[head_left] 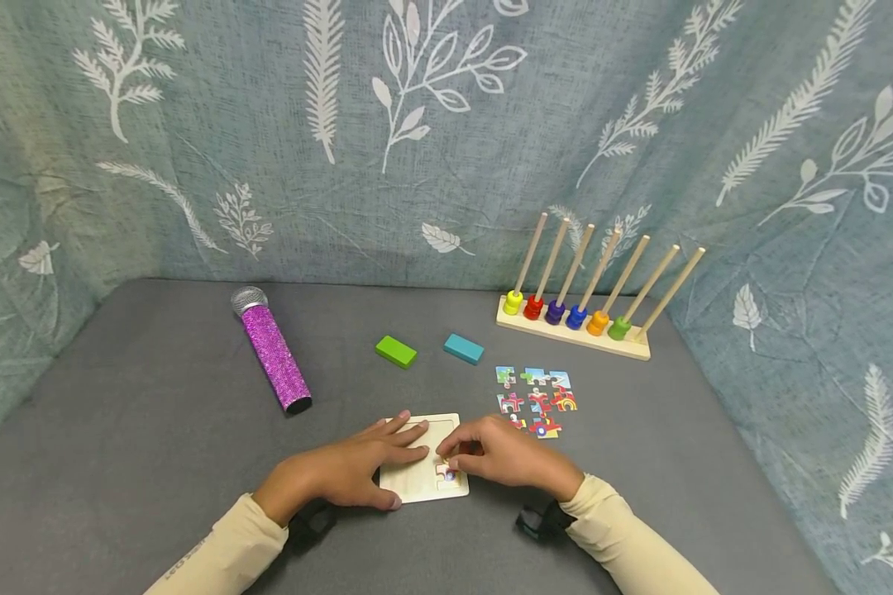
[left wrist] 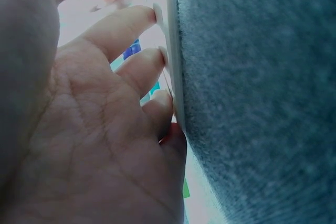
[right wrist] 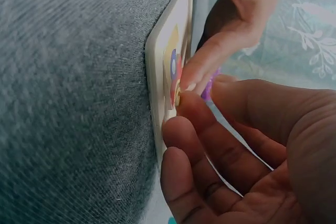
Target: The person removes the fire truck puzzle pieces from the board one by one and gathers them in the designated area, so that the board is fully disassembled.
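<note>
A small wooden puzzle tray (head_left: 418,486) lies on the table between the two hands. Spread fingers of the left hand (head_left: 363,459) rest across its left side, the thumb at the near left corner. In the tray's near right corner sits a jigsaw piece (head_left: 445,475) with a blue, red and yellow print, also visible in the right wrist view (right wrist: 174,69). Bent over the tray's right side, the right hand (head_left: 504,450) pinches a small yellow-edged puzzle piece (right wrist: 178,94) right at the placed one. Fingertips hide most of the pinched piece.
Several loose jigsaw pieces (head_left: 542,402) lie right of the tray. Behind are a green block (head_left: 396,351), a blue block (head_left: 464,348) and a wooden bead stacker (head_left: 573,330) with upright pegs. A purple glittery microphone (head_left: 277,355) lies at the left. A patterned curtain (head_left: 387,215) hangs behind.
</note>
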